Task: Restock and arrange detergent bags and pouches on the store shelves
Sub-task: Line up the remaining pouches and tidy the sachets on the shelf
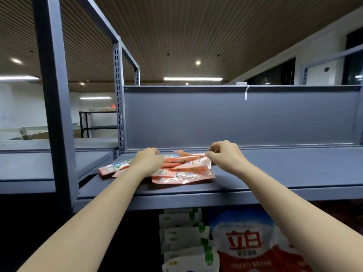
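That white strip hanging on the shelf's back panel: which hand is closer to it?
Right. The right hand is below the white strip, slightly left; the left hand is farther left.

Shop: steel shelving (255, 191), detergent bags (253, 244)

Two hands (149, 161) — one pouch pile (176, 169)

Bare shelf (284, 169) right of pink pouches (176, 169), back panel (216, 118) behind, upright post (118, 99) left
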Demonstrator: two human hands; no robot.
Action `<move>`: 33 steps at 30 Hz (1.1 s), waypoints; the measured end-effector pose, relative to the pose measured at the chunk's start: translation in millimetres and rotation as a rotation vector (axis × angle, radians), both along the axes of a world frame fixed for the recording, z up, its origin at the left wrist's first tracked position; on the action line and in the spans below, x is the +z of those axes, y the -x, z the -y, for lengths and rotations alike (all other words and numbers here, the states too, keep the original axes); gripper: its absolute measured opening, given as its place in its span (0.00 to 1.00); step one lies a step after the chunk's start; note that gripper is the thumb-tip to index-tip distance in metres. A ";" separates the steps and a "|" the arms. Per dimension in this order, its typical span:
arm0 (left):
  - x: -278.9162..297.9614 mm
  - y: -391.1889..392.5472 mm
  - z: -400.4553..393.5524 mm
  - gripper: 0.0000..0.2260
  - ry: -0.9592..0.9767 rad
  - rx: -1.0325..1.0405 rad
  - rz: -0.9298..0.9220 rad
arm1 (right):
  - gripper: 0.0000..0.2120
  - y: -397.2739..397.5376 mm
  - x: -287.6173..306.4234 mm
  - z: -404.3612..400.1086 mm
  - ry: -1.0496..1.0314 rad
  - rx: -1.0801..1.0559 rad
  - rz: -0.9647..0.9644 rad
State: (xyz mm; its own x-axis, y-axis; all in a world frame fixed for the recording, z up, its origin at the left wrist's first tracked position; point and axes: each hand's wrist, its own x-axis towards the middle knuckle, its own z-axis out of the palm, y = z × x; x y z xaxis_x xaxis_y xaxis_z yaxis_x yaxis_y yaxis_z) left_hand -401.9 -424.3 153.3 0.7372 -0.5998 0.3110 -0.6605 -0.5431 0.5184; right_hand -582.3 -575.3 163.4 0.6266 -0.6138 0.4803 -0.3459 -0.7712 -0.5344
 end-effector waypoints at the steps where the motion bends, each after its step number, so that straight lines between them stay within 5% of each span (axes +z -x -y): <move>1: -0.3 -6.2 2.8 0.21 -0.026 0.002 0.001 | 0.07 -8.0 0.1 4.0 -0.005 -0.010 -0.010; 9: -6.1 -23.1 11.1 0.20 -0.232 -0.054 0.095 | 0.26 -65.7 11.0 30.5 -0.037 -0.052 -0.260; 14: -9.3 -24.8 8.9 0.19 -0.238 -0.058 0.139 | 0.22 -83.5 2.3 36.8 0.025 -0.091 -0.416; 20: -4.9 -30.2 12.6 0.16 -0.213 -0.053 0.101 | 0.14 -82.2 -3.2 39.4 0.020 -0.191 -0.201; 27: -7.6 -29.6 20.2 0.13 -0.157 -0.050 0.212 | 0.10 -68.2 12.0 30.1 0.037 -0.278 0.418; 33: -5.7 -31.2 19.8 0.12 0.040 -0.081 0.181 | 0.09 -53.2 18.8 27.9 -0.039 -0.313 0.685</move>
State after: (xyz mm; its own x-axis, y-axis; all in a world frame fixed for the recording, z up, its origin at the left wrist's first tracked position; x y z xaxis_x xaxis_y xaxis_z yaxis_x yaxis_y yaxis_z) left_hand -370.7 -444.1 147.6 0.6167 -0.6393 0.4593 -0.7858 -0.4654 0.4072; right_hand -529.1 -603.2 182.2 -0.0112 -0.7383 0.6743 -0.1259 -0.6680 -0.7335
